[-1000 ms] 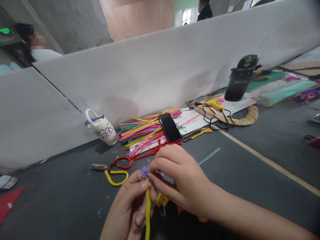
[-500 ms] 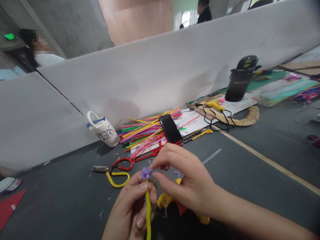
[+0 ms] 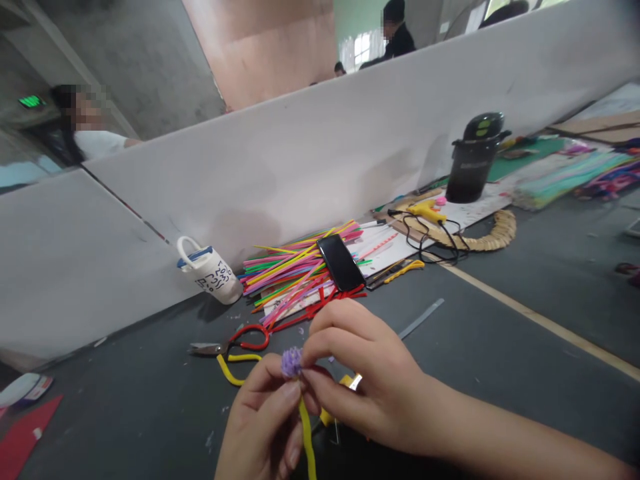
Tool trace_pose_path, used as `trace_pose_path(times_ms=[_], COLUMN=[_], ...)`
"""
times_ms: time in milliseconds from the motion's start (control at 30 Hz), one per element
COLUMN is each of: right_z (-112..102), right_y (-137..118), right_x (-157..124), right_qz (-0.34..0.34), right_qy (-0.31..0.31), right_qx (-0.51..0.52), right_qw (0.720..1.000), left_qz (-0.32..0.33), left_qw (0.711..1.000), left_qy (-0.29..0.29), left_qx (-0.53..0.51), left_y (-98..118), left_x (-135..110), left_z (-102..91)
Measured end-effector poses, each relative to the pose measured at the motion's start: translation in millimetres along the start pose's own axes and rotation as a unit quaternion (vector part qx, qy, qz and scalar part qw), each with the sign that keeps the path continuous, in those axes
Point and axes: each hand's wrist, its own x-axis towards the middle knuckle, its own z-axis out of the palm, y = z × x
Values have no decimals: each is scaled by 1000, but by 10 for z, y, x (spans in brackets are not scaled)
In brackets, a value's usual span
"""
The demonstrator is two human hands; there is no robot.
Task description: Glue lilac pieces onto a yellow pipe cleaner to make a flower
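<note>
My left hand (image 3: 263, 427) is closed around a yellow pipe cleaner stem (image 3: 307, 440) that stands upright and carries a small purple fuzzy tuft (image 3: 291, 362) at its top. My right hand (image 3: 363, 373) reaches in from the right and pinches that tuft between thumb and forefinger. Both hands are low in the view, just above the dark grey table (image 3: 500, 360). Yellow and red bits (image 3: 345, 383) lie under my right hand, mostly hidden.
Red and yellow handled scissors (image 3: 235, 347) lie just beyond my hands. Behind them are a pile of coloured sticks (image 3: 295, 267), a black phone (image 3: 341, 261), a white mug (image 3: 210, 272), a yellow glue gun (image 3: 425, 210), a black bottle (image 3: 473, 160) and a white partition (image 3: 300, 153).
The view tilted a little, so the hands sit lower. My right fingers, briefly spread off the tuft, have closed on it again. The left hand keeps its hold on the stem.
</note>
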Motion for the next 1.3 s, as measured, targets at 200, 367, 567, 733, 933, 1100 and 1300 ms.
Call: trace_pose_path(times_ms=[200,367,567,733,933,1100,1300], right_z=[-23,-46,-14,5,-9,-12,-7], right_y=[11,12,60,73,55,57,14], right_x=[-14,0,20,4,5,16,10], right_qz=[-22,-67,-118,-124,-117,-111,-79], right_qy=[-20,-17,-11,-15,-25,-30,-21], right_qx=[-42,-106,-156,-181,-192,-200,-167], right_qw=[999,992,981,975,974,973,983], left_qz=[-29,-49,-79,-79,-62,-46,-27], left_qw=[996,991,986,989,991,992,995], left_qy=[-74,-114,-133,-111,-110,-116,-100], left_qx=[-30,-40,-60,-57,-44,-33,-12], left_y=[-7,-15,8,22,-14,-41,-60], left_x=[43,67,78,67,95,117,102], left_z=[-66,-118,-123,-112,-130,-134,-138])
